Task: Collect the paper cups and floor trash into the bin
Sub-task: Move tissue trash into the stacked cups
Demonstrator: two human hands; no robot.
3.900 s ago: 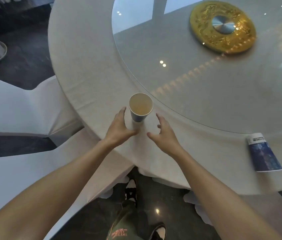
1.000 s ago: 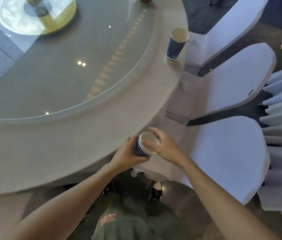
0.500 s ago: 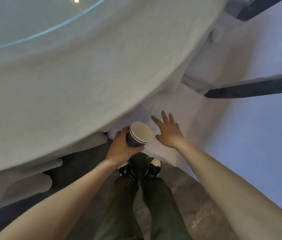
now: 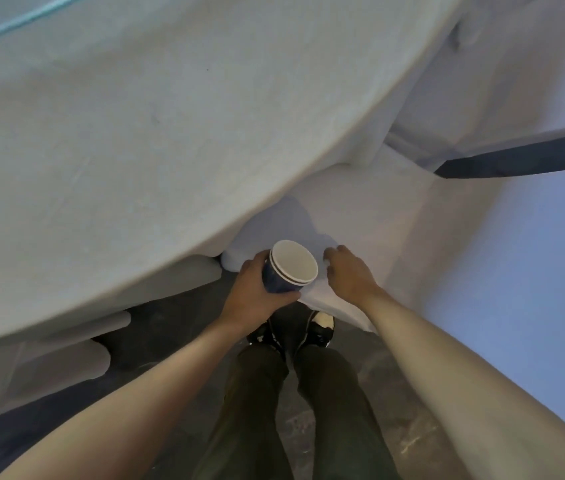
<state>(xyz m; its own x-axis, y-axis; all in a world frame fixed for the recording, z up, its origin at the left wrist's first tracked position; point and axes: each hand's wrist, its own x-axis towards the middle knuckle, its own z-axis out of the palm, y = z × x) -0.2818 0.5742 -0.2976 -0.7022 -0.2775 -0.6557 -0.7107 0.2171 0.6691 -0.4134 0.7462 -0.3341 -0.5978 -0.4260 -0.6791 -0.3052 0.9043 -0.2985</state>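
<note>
My left hand (image 4: 256,297) is wrapped around a blue paper cup (image 4: 293,265) with a white inside. A second rim shows just below the top one, so it looks like two nested cups. I hold it upright, just below the edge of the round table's tablecloth (image 4: 135,150). My right hand (image 4: 350,271) lies just right of the cup, knuckles up, with its fingers curled into the white chair cover (image 4: 360,209). No bin and no floor trash are in view.
A second white-covered chair (image 4: 523,289) fills the right side, and a dark gap (image 4: 516,161) separates it from a further chair. My legs and shoes (image 4: 322,323) stand on dark stone floor (image 4: 395,427) directly below my hands. The tablecloth hangs low on the left.
The view has dropped from the tabletop to under its edge. My right hand left the cup and its spread fingers have curled into the chair cover. My left hand still holds the cup.
</note>
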